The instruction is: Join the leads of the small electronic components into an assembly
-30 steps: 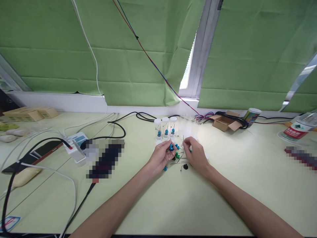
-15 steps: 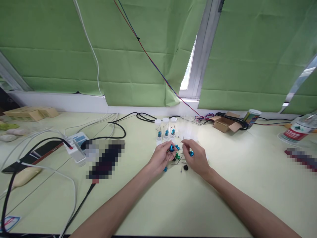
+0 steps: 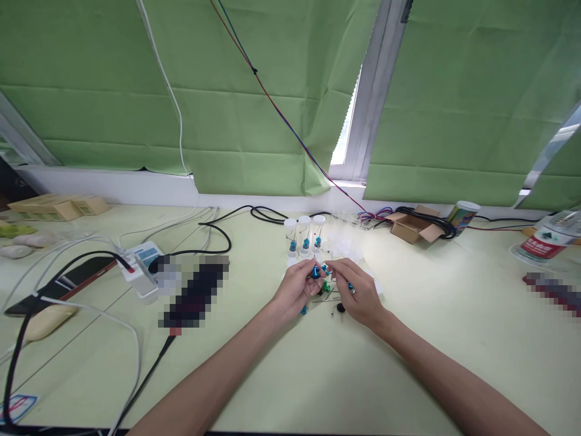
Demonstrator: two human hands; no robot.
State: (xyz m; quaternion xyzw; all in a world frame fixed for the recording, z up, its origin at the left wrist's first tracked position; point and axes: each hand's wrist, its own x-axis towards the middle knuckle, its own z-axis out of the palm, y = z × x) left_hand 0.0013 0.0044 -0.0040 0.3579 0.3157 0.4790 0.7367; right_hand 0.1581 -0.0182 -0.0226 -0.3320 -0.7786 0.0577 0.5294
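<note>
My left hand is closed around a small shiny blue part, gripped between thumb and fingers. Close on its right, my right hand has its fingertips pinched together; whatever they hold is too small to make out. Another blue piece shows by the right fingers. Below and between the hands lie a green piece, thin metal rods and a round black piece. A further blue piece rests under the left wrist. Behind the hands stand clear tubes with white caps and blue pieces inside.
An open cardboard box and a printed can are at the back right, a large labelled bottle farther right. On the left are a white power strip, a blurred dark device and several cables.
My right hand has moved slightly left, bringing its fingertips closer to the blue part. My left hand stays almost still.
</note>
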